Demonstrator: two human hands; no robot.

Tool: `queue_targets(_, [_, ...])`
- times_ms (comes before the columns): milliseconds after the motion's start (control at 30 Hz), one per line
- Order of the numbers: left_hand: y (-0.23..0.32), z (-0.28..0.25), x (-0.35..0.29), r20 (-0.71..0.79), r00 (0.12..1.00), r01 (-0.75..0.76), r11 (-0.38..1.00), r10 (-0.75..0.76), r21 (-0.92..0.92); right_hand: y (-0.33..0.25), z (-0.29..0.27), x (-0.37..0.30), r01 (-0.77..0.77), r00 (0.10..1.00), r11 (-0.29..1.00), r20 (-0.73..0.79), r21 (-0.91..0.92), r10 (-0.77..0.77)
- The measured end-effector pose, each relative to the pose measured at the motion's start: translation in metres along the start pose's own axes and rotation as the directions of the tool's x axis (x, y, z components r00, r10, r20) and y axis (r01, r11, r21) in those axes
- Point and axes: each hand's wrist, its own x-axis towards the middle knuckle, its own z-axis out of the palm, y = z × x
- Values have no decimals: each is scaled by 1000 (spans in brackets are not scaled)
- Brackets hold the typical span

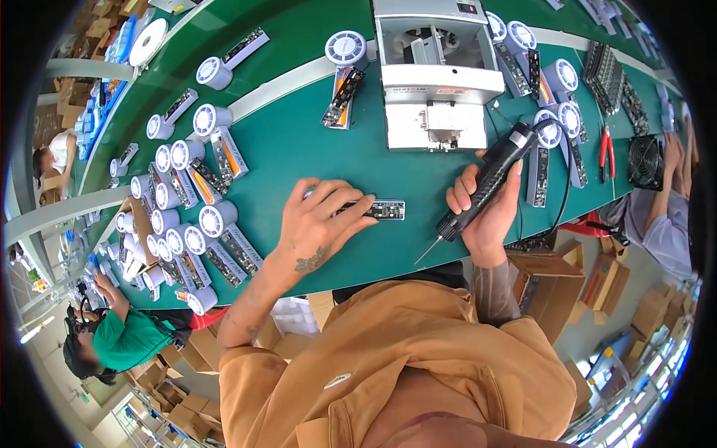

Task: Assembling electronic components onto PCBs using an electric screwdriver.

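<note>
Circuit board (388,210) lies on the green table (299,149), in front of me and left of the screwdriver; only its right end shows. I have the left hand (324,215) over its other end, fingers bent, thumb and fingertips closed in on it; how firm, can't tell. My right hand (489,216) is wrapped round a black electric screwdriver (489,183), palm side showing, bit slanting down-left, near the board but apart from it. Screwdriver cord (565,187) loops off to the right. Beyond the hands I get a grey-white machine (441,112). Small white fans (215,219) with boards in their handles are grouped at left, more at right of the machine. Red-handled pliers (611,153) at far right, beside a black round fan (645,162).
</note>
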Motion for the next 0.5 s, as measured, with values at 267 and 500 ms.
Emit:
queue_targets(267, [3, -2, 5, 42, 999, -20, 999, 19, 25, 2, -2, 2, 12, 1000, 1000, 13, 8, -12])
queue_targets(500, [14, -5, 0, -33, 997, 69, 990, -65, 119, 2, -4, 1, 2, 1000, 1000, 22, -12, -2])
